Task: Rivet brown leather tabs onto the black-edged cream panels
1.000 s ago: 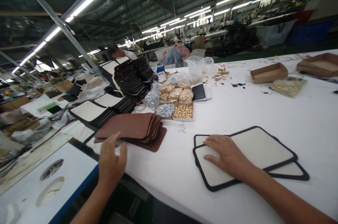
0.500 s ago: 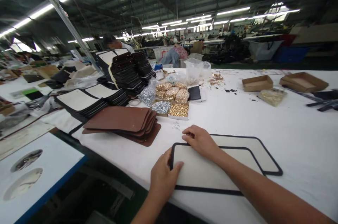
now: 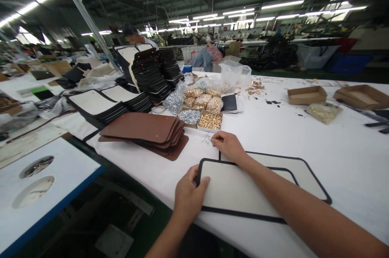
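Observation:
Two cream panels with black edging lie overlapped on the white table; the upper panel is nearest me, the lower panel shows behind it. My left hand grips the upper panel's left edge, thumb on top. My right hand is curled at the panel's far corner, fingertips pinched beside a small scatter of silver rivets; what they hold is too small to see.
A stack of brown panels lies left. Behind it are black-edged panel stacks, boxes of gold studs and silver studs, and cardboard trays. A white side table stands at left. A person sits beyond the stacks.
My left hand left the brown stack and came across to the panel's left edge. My right hand slid from the panel's middle to its far corner by the rivets.

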Available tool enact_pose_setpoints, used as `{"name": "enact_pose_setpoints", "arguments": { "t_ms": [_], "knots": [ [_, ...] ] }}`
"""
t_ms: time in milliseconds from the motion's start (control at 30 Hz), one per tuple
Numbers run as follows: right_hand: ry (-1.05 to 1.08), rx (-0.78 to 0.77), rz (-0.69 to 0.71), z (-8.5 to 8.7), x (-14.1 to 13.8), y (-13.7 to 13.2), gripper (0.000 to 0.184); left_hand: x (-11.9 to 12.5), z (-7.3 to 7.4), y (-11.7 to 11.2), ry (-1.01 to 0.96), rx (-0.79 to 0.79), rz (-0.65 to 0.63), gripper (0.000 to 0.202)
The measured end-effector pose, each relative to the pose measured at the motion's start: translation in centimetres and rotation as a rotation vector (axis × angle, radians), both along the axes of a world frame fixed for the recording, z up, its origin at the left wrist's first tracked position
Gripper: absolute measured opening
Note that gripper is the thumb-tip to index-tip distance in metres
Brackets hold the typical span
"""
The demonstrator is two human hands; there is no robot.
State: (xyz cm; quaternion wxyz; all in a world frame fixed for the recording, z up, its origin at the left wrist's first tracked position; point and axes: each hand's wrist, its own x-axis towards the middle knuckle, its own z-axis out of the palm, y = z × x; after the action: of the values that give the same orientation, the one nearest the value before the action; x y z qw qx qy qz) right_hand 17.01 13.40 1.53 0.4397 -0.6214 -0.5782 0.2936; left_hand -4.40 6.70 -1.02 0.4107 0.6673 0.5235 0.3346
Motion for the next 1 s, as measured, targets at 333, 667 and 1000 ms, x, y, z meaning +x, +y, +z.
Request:
{"name": "enact_pose_setpoints", "arguments": {
  "t_ms": [333, 667, 1000],
  "knots": [
    [0.604, -0.145, 0.058, 0.3, 1.0, -8.8, 0.045, 0.2, 0.1, 0.6, -0.109, -0.071, -0.042, 0.032],
    [0.526, -0.178, 0.153, -1.2, 0.4, -10.2, 0.033, 0.4, 2.3, 1.1, -0.079, -0.173, -0.129, 0.034],
    [0.223, -0.011, 0.229, -0.6, 0.6, -11.1, 0.018, 0.9, 4.0, 2.5, -0.007, -0.222, -0.195, 0.027]
  ]
}}
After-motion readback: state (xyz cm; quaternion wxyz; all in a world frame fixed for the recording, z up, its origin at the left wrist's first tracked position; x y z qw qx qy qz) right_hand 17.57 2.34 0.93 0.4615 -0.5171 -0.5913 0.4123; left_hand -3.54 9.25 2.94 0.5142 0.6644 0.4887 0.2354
